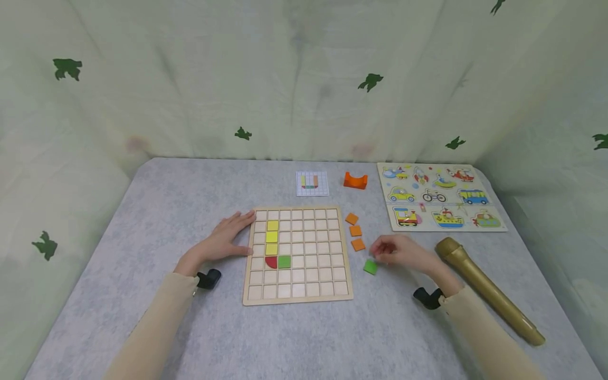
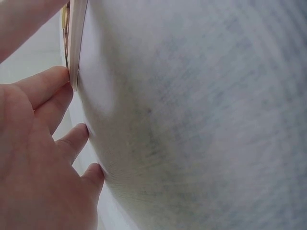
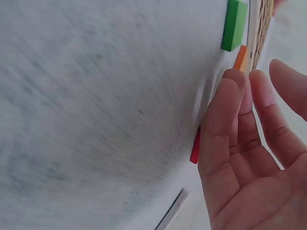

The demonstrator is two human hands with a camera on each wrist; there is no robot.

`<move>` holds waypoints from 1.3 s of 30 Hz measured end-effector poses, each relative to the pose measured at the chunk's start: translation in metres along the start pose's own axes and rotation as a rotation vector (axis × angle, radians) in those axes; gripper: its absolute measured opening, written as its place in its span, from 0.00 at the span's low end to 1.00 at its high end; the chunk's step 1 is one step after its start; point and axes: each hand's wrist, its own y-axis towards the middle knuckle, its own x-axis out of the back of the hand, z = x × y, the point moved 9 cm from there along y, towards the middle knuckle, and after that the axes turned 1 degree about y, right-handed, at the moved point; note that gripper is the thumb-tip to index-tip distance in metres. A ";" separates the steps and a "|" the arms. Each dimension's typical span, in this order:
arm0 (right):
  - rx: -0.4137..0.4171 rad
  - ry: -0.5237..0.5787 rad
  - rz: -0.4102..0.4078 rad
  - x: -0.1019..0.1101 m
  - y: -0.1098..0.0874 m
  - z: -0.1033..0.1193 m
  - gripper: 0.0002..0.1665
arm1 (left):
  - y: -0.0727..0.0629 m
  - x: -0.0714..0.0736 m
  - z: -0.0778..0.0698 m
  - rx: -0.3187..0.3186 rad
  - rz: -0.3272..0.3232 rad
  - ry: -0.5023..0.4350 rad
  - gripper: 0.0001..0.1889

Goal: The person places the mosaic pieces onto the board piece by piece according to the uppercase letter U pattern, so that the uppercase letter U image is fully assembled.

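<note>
the left hand lies flat, fingers straight, against the left edge of the wooden grid board, which holds three yellow tiles, one red quarter-round and one green tile. no writing is readable. three orange tiles lie right of the board. the right hand, fingers loosely bent and holding nothing, hovers just beside one loose green tile.

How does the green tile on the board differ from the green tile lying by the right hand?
The green tile on the board sits in a grid cell, squared up, beside a red quarter-circle piece. The loose green tile lies on the grey table, turned askew, outside the board. Both are green squares of similar size.
</note>
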 end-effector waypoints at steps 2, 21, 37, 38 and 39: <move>-0.003 -0.005 0.008 -0.004 -0.002 0.000 0.08 | 0.000 0.000 0.000 0.000 0.000 -0.001 0.46; -0.017 -0.154 -0.018 -0.020 0.000 0.013 0.13 | 0.000 0.000 0.001 0.000 -0.001 0.002 0.46; 0.056 0.015 -0.022 -0.013 0.012 0.022 0.05 | 0.001 -0.001 0.001 -0.004 -0.002 -0.001 0.46; 0.066 0.020 -0.023 -0.013 0.015 0.024 0.05 | 0.001 -0.001 0.002 -0.004 -0.003 0.000 0.46; 0.073 0.025 -0.023 -0.014 0.017 0.026 0.06 | 0.001 -0.001 0.002 -0.005 -0.003 0.001 0.46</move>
